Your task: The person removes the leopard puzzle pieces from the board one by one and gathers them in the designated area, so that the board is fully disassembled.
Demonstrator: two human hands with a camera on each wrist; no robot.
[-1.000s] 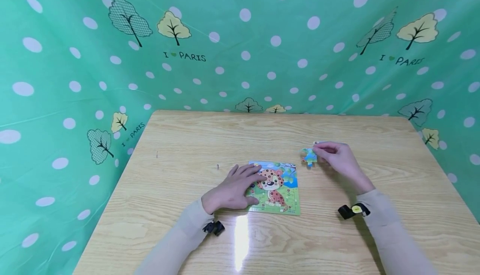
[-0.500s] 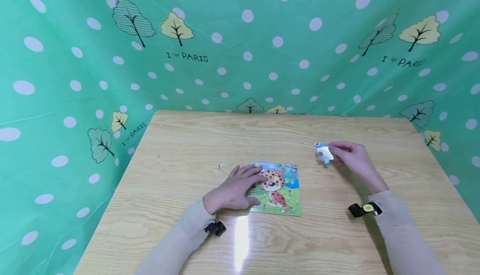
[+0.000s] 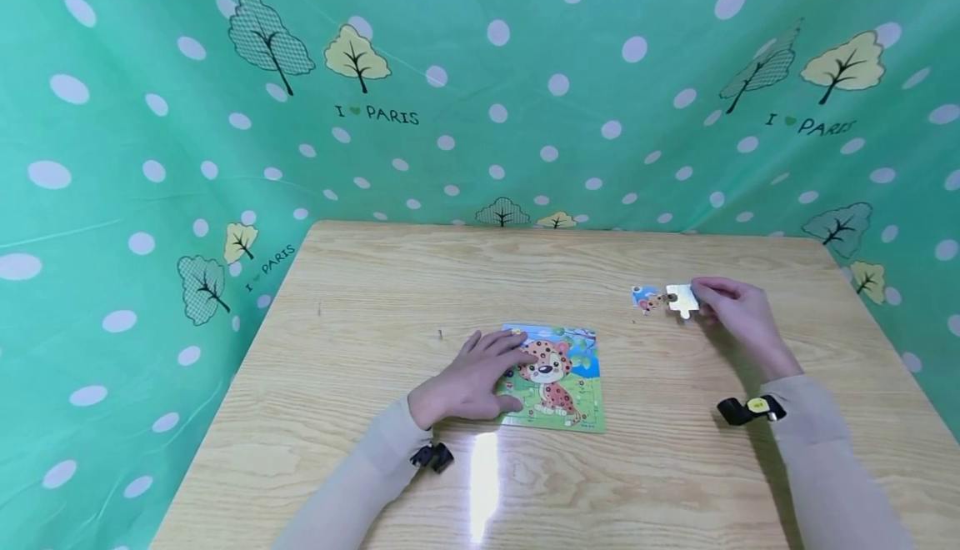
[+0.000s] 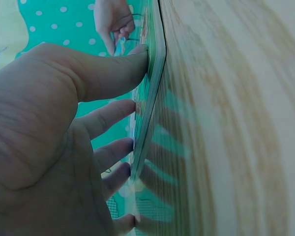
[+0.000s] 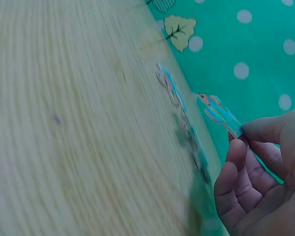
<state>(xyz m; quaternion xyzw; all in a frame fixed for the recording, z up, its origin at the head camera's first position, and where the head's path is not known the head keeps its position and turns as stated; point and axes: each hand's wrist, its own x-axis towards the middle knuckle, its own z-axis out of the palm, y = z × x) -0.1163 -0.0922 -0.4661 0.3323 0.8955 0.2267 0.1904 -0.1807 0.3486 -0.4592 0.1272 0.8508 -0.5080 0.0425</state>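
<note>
A square jigsaw puzzle [image 3: 558, 383] with a spotted leopard cub on it lies mid-table, its left part under my left hand [image 3: 472, 375]. The fingers of that hand are spread, and in the left wrist view its thumb and fingertips touch the puzzle [image 4: 150, 93] along its surface. To the right, my right hand [image 3: 738, 317] pinches a puzzle piece [image 3: 684, 302] between thumb and fingers; glare whitens its face in the head view. The right wrist view shows this piece [image 5: 221, 115] lifted off the table, beside loose puzzle pieces [image 3: 643, 295] lying flat.
The wooden table [image 3: 390, 275] reaches back to a green dotted curtain [image 3: 465, 75]. A small dark mark [image 3: 440, 334] shows left of the puzzle. A bright reflection falls on the wood in front of the puzzle.
My right hand has moved to the right with the pinched puzzle piece, uncovering loose pieces on the table. The left hand stays on the puzzle.
</note>
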